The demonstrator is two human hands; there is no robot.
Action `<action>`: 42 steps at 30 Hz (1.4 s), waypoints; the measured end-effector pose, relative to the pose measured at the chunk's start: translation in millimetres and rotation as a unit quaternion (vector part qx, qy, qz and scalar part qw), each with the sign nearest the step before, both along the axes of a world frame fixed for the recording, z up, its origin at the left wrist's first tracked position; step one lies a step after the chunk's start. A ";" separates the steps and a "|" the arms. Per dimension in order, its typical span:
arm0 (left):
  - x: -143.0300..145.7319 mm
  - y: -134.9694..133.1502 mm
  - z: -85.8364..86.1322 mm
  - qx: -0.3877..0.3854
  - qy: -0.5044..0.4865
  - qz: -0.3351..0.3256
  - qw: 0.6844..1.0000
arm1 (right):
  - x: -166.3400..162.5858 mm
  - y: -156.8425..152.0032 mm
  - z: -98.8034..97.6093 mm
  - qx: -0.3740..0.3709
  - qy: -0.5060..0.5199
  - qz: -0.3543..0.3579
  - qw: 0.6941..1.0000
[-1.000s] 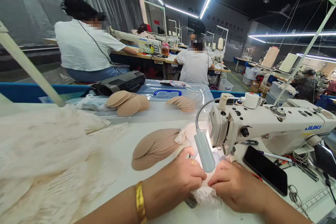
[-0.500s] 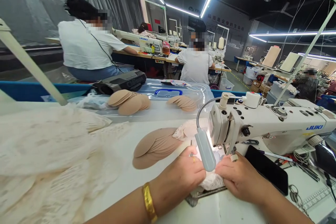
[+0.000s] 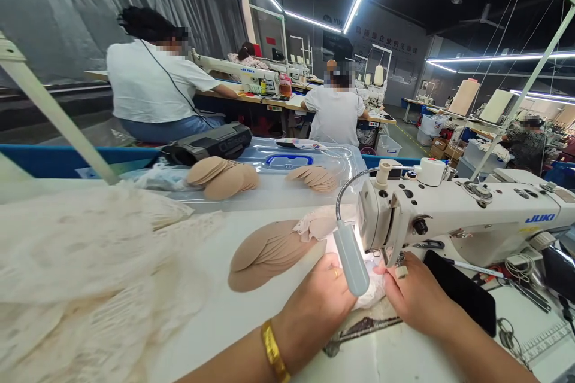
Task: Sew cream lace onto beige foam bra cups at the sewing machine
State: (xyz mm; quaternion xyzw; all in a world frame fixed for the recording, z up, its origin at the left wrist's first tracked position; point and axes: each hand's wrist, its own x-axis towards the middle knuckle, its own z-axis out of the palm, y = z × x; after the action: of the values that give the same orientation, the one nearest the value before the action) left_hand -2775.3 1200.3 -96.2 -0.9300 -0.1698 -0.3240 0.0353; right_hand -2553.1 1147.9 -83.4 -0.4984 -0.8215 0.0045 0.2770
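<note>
A piece of white lace fabric [image 3: 372, 298] lies under the head of a white sewing machine [image 3: 431, 221], lit by a small gooseneck lamp [image 3: 351, 260]. My left hand [image 3: 317, 296], with a ring and gold bracelet, is closed at the fabric's left side; the lamp partly hides its fingertips. On the other side my right hand [image 3: 420, 290] pinches the fabric's edge between thumb and fingers, close to the needle area. The needle itself is not visible. Left of the machine, a fanned stack of beige oval pads [image 3: 265, 254] touches another lace-covered piece [image 3: 321, 222].
A large heap of cream lace [image 3: 90, 251] covers the table's left. More beige pads [image 3: 224, 178] rest on a clear plastic box [image 3: 269, 188] behind. A black phone [image 3: 462, 290], a pen and tools lie at right. Two co-workers sit ahead.
My right hand has shifted slightly up and right, my left hand slightly right. The lace between them has moved a little away from me, baring more of the machine's plate edge.
</note>
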 end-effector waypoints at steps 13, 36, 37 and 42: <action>-19.1 -9.9 7.5 -0.129 0.113 0.048 0.984 | -3.8 -7.5 2.2 0.108 0.002 0.046 0.993; -9.8 -22.4 37.5 -0.182 0.124 0.112 0.969 | -24.5 -24.1 14.6 0.056 -0.031 0.144 0.987; -11.0 -21.9 37.2 -0.181 0.118 0.100 0.971 | -25.1 -22.3 12.6 0.046 -0.033 0.136 0.989; -25.8 -19.4 26.8 -0.142 0.080 0.074 0.984 | -14.4 -8.2 -6.6 0.022 -0.106 0.075 0.991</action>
State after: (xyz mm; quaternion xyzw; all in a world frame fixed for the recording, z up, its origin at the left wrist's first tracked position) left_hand -2801.1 1180.8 -69.5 -0.9334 -0.2794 -0.2171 -0.0599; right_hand -2567.5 1139.8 -90.0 -0.4265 -0.8814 -0.0458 0.1977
